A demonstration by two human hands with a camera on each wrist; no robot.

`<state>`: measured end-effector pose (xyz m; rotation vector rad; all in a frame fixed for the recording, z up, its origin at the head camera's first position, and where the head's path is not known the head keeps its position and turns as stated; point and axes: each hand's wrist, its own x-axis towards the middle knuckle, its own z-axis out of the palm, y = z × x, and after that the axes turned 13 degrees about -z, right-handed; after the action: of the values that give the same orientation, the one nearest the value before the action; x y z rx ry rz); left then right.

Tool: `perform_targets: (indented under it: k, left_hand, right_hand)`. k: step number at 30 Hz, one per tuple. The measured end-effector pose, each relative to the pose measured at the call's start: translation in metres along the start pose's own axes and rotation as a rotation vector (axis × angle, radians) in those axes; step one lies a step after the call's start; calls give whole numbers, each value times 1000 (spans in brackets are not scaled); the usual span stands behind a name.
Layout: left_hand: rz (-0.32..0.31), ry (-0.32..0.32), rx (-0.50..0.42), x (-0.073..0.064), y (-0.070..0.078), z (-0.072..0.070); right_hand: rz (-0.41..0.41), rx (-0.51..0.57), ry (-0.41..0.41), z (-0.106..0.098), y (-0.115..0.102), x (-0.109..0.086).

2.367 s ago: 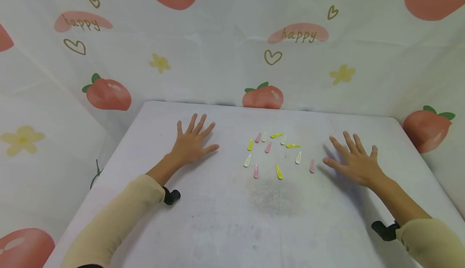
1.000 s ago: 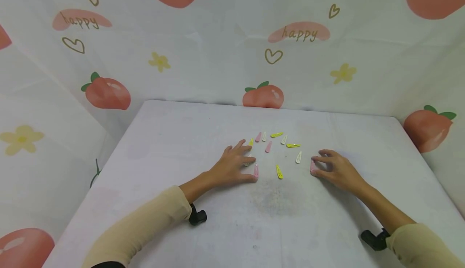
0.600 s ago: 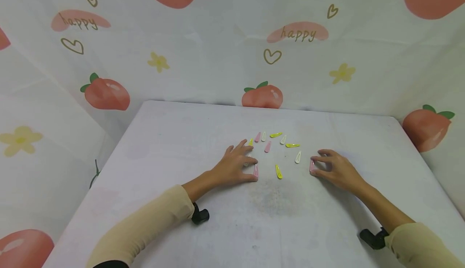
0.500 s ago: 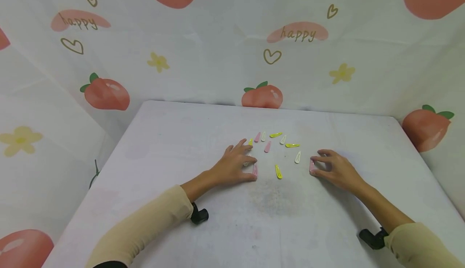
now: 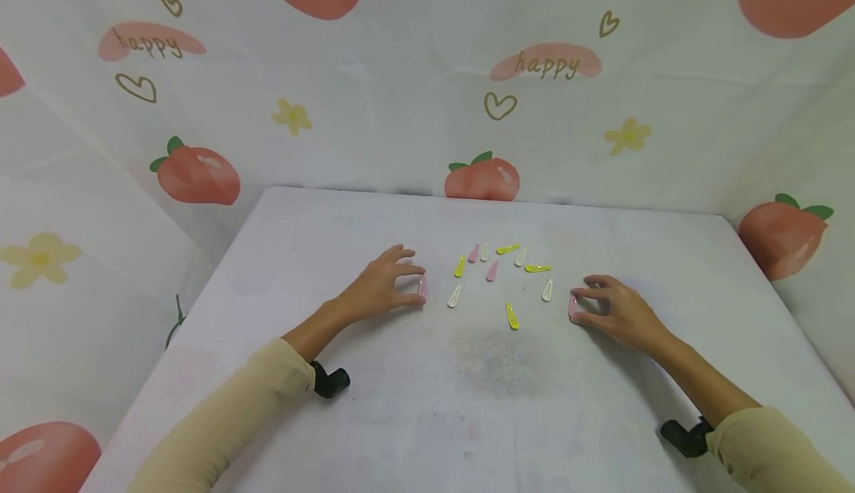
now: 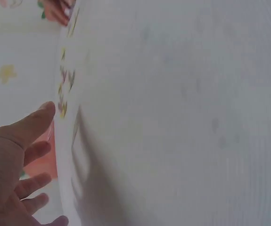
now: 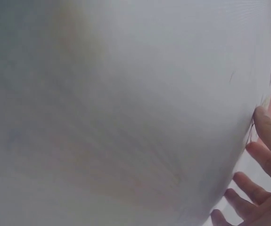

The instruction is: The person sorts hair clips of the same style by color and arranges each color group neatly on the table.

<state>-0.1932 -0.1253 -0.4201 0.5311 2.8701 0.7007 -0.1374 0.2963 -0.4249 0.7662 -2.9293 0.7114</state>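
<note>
Left of the scattered snap hair clips, my left hand (image 5: 375,286) pinches a pink hair clip (image 5: 422,287) by its two ends between thumb and index finger. My right hand (image 5: 624,316) does likewise with another pink hair clip (image 5: 573,306), right of the group, low at the table. Between the hands lie several more clips: a white clip (image 5: 454,295) nearest the left hand, a white clip (image 5: 548,289) nearest the right, a yellow clip (image 5: 512,315) in front. In the left wrist view the thumb (image 6: 43,113) covers much of the held clip.
A white table (image 5: 414,419) with a grey smudge spreads under both arms. Farther back are a yellow clip (image 5: 508,249), a pink clip (image 5: 473,253) and a white clip (image 5: 521,257). A cloth backdrop (image 5: 387,70) with printed peaches hangs behind the table.
Both hands came in from the sides and took hold of pink clips. Since then my left hand has carried its clip left and away from me, uncovering a white and a yellow clip; the right stays put.
</note>
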Motion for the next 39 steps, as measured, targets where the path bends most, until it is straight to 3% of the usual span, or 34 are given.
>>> perform_targets:
  k: [10, 19, 30, 34, 39]
  left_hand:
    - [-84, -21, -7, -11, -40, -17]
    - [-68, -7, 8, -18, -50, -21]
    - [-77, 9, 39, -11, -45, -20]
    - [-74, -1, 23, 4, -31, -16]
    - [-50, -34, 36, 26, -3, -10]
  right_hand:
    - [-5, -8, -9, 0, 1, 1]
    - [-3, -5, -9, 0, 2, 0]
    - [2, 7, -9, 1, 2, 1]
    - [-2, 2, -8, 0, 2, 1]
    - [-5, 6, -3, 1, 2, 1]
